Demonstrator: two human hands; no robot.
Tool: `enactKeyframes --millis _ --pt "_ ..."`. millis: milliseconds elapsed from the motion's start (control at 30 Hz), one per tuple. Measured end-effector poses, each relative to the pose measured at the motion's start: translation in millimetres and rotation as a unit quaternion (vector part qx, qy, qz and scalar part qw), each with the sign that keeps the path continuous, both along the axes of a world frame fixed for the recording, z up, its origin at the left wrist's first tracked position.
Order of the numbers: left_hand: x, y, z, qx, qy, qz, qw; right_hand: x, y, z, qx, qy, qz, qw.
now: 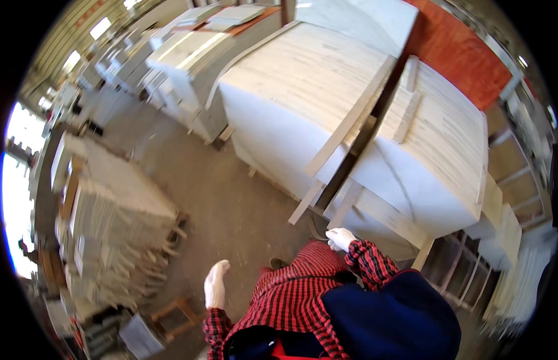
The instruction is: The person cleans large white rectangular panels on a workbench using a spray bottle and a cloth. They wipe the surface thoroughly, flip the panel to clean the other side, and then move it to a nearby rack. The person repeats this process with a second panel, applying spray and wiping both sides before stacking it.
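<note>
My left hand (215,284), in a white glove, is held out over the floor to the left of my body. Its fingers are stretched out and nothing is in it. My right hand (340,239), also gloved in white, is in front of me with the fingers curled in, and no object shows in it. Just beyond it stands a stack of white stone slabs (420,174) on edge, with grey veins on the front face. A wooden strip (348,204) leans against the lower front of that stack, close to my right hand; I cannot tell whether they touch.
Left of a narrow gap stands a larger slab stack (273,129), with a long wooden bar (351,117) across its edge. Thin slabs (120,210) are piled at left, near a small wooden frame (176,317). The concrete floor (225,204) runs between. A metal rack (462,267) stands right.
</note>
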State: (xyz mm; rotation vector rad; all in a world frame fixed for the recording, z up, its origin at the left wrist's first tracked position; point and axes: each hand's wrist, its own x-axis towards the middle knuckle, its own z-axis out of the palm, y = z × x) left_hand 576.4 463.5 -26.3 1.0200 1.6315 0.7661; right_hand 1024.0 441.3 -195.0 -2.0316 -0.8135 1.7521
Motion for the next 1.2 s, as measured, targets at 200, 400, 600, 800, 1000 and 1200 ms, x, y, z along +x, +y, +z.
enactKeyframes --millis 200,400,600,800,1000,1200 --pt "25 225 34 0.096 0.050 -0.180 0.978 23 -15 1 -0.062 0.169 -0.251 0.951" --pt "82 317 24 0.238 0.159 -0.397 0.872 57 113 191 0.052 0.086 -0.126 0.987" --pt "152 397 51 0.105 0.043 -0.436 0.893 124 287 259 0.346 0.094 -0.181 0.916" --pt "298 576 72 0.387 0.075 -0.505 0.768 160 408 310 0.453 -0.166 -0.233 0.844" --pt "463 740 43 0.528 0.157 -0.569 0.610 217 523 336 0.371 -0.407 -0.235 0.801" --pt "530 793 4 0.598 0.118 -0.512 0.605 301 616 358 0.270 -0.645 -0.172 0.694"
